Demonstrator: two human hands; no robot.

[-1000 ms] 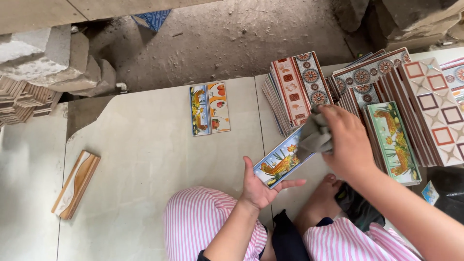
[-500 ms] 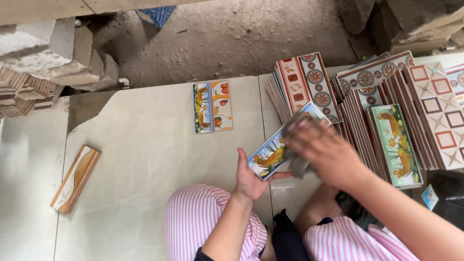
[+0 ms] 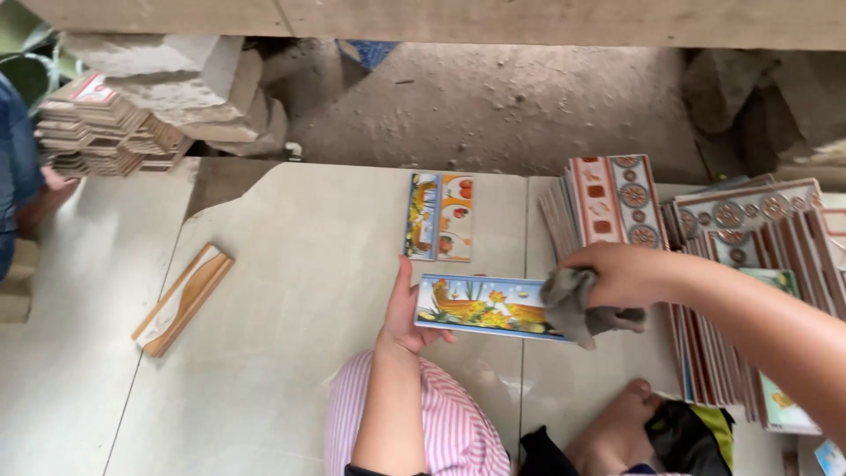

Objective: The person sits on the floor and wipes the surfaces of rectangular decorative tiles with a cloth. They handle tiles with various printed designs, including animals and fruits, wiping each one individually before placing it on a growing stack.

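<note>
My left hand (image 3: 404, 310) grips the left end of a long narrow tile (image 3: 480, 306) painted with an orange fish on blue. The tile lies level above the pale floor (image 3: 282, 291) in front of my knees. My right hand (image 3: 617, 273) is closed on a grey rag (image 3: 577, 304) that rests on the tile's right end. Just beyond the held tile, two small picture tiles (image 3: 439, 217) lie side by side on the floor.
Leaning rows of patterned tiles (image 3: 740, 238) crowd the right side. A brown wavy tile (image 3: 183, 298) lies alone at the left. Stacked tiles (image 3: 97, 132) and a concrete block (image 3: 176, 79) sit at the far left; a person's sleeve (image 3: 18, 167) shows at that edge. Bare dirt lies beyond.
The held tile has swung from a slant to level. My right hand with the rag has slid to the tile's right end. The view has tipped, showing more of the far left.
</note>
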